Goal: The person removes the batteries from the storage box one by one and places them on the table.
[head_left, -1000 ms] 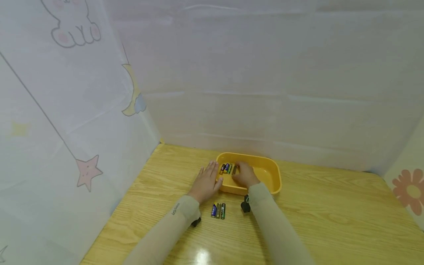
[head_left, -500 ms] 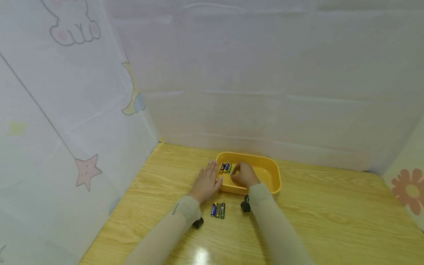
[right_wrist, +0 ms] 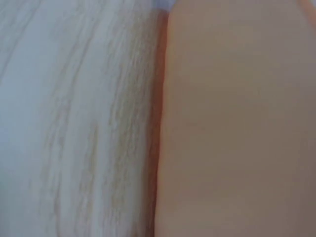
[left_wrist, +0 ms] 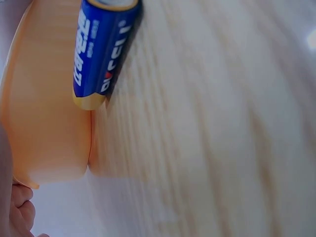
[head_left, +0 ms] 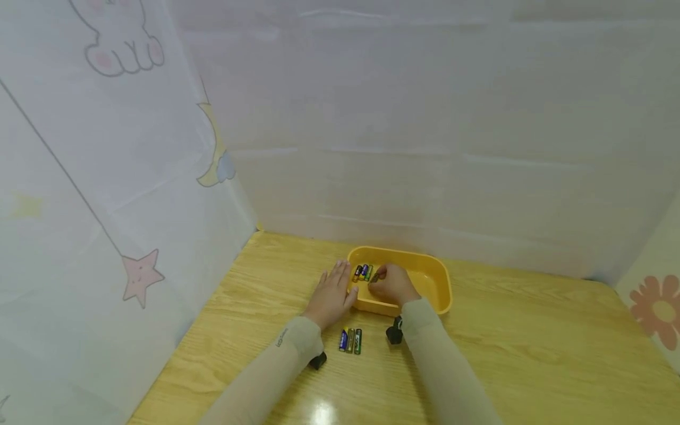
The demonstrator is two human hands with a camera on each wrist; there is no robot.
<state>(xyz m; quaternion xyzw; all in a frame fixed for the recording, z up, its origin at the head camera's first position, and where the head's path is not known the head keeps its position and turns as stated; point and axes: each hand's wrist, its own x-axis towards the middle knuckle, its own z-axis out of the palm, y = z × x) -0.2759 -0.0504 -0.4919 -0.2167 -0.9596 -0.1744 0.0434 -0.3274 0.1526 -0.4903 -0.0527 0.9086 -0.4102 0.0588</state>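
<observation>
Left hand [head_left: 327, 298], fingers straight, resting against the left end of a yellow tray [head_left: 444, 289]; right hand [head_left: 393, 284], pinching one battery [head_left: 375, 277] inside it. Best set down level, probably, just right of the three lined-up batteries [head_left: 364, 271] in the tray, lightly, without nudging them. Otherwise, left to right: printed cloth [head_left: 140, 277]; three loose batteries [head_left: 350, 341] on the wooden table [head_left: 520, 336], before the tray; tray's front wall [head_left: 374, 306], a likely obstacle between both groups.

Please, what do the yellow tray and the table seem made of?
Yellow tray: probably plastic, smooth with a soft sheen, as its even colour and rounded corners suggest. Table: wood or wood-look laminate, somewhat glossy; grain lines and a reflection show.
</observation>
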